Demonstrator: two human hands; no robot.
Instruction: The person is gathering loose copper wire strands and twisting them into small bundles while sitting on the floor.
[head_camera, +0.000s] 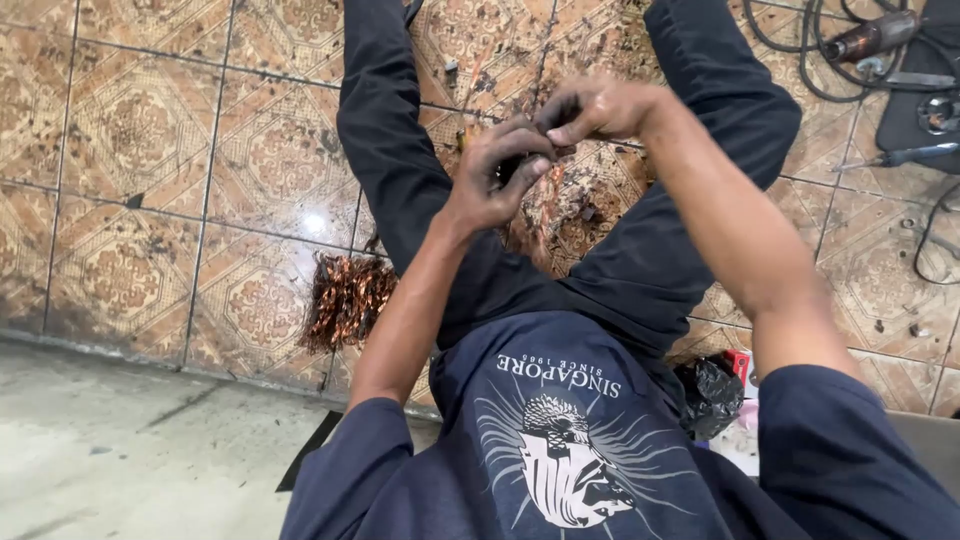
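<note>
Floor: one tiled floor with brown patterned tiles, dirty between the legs; a plain grey concrete strip runs along its near edge.
Person: one, seated on the floor, seen from above; two legs in dark trousers spread apart, and a dark blue shirt with a pale print.
Cables: one tangle of black cables at the top right corner, well apart from the hands.
Copper wire bundle: one loose bunch of copper wire lies on the tiles just beside the left thigh.
Copper strands: one thinner hank of copper strands hangs between the legs, just below both hands.
Black bag: one crumpled black bag on the floor by the right hip.
Left hand: one left hand, grimy, fingers curled shut around a small dark piece I cannot make out.
Right hand: one right hand, fingers pinched together, touching the left hand's fingertips at the same small piece.
Tools: one power tool among the cables and one screwdriver below it.
</note>
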